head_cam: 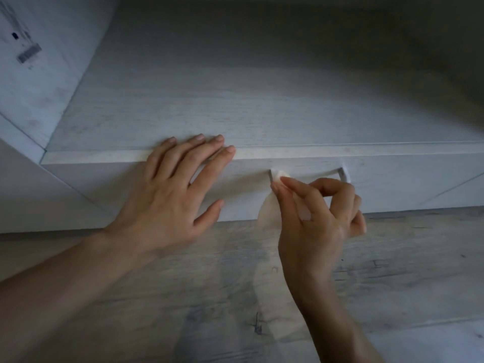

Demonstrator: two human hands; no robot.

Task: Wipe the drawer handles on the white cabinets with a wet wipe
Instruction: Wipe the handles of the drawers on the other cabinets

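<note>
Drawer [392,184] count: 1 in view, set in front of white cabinet [235,100], fully shut. Contents hidden, so can't tell what's inside. Handle [340,172] count: 1, a pale bar w/ 2 posts on that drawer front.

Wet wipe [268,216]: 1, whitish, pressed onto L end of handle. Top bit bunched over L post, rest hanging loose below handle, down to approx. the drawer's bottom edge.

R hand [319,213]: at handle, just below & in front of bar. Thumb + index fingertips [284,181] pinched tight on wipe at L post. Other 3 fingers curled in toward palm, holding nothing else.

L hand [172,189]: well left of handle & slightly above, laid flat over cabinet's top front edge. 4 fingers [209,150] straight, a little spread, resting on top surface. Thumb out over drawer front. Gripping nothing.

Below handle: grey wood-look floor [406,258]. Far up-left of handle: white panel [52,100] w/ 1 blurred barcode label [28,53], print unreadable.

Hands: 2. Bare forearms: 2, both coming in from below handle.
</note>
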